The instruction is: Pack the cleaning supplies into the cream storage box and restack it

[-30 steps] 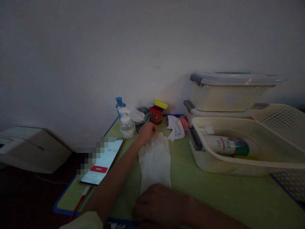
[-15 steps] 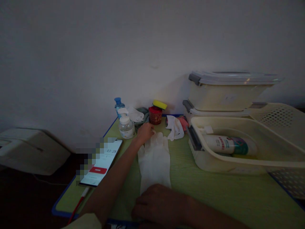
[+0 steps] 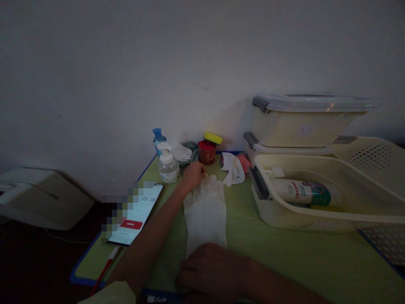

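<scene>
A white glove (image 3: pixel 207 211) lies flat on the green tabletop, its fingers pointing away from me. Reaching past its left side, my left hand (image 3: pixel 193 175) has its fingers pinched together at a glove fingertip. My right hand (image 3: pixel 215 270) rests at the near end, fingers curled over the glove's cuff; this hand is dark, and the cuff's edge is hidden beneath it. Just beyond my left hand stand a clear pump bottle (image 3: pixel 169 169) and a red woven basket (image 3: pixel 207 154) topped by a yellow sponge (image 3: pixel 213 138).
To the left lies a phone (image 3: pixel 136 219) with a red cable (image 3: pixel 101 276). On the right, a cream bin (image 3: pixel 303 223) holds a white-and-green bottle (image 3: pixel 297 192); lidded boxes (image 3: pixel 303 126) are stacked behind. A crumpled white cloth (image 3: pixel 233 169) sits near the wall.
My left hand stays at the glove's fingertips with hardly any movement. My right hand and the glove look unmoved; the whole view has shifted very slightly.
</scene>
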### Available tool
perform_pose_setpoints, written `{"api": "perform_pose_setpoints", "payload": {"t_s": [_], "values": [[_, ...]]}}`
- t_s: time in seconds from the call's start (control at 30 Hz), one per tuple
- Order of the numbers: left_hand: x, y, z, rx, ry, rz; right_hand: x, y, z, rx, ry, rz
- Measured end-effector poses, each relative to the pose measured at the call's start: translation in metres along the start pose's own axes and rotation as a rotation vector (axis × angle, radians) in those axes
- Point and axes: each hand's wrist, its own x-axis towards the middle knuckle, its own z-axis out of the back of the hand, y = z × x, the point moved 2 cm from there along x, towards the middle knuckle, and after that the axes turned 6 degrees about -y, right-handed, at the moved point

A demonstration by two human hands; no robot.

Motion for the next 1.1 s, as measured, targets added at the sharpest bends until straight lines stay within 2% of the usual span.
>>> {"api": "perform_pose_setpoints", "payload": {"t_s": [0.8, 1.1], "values": [[0.007, 0.012, -0.007, -0.074, -0.058, -0.032, -0.001, -0.001, -0.002, 0.019, -0.026, 0.002], [0.007, 0.016, -0.008, -0.163, -0.092, -0.043, -0.001, 0.000, -0.002, 0.007, -0.034, 0.007]]}}
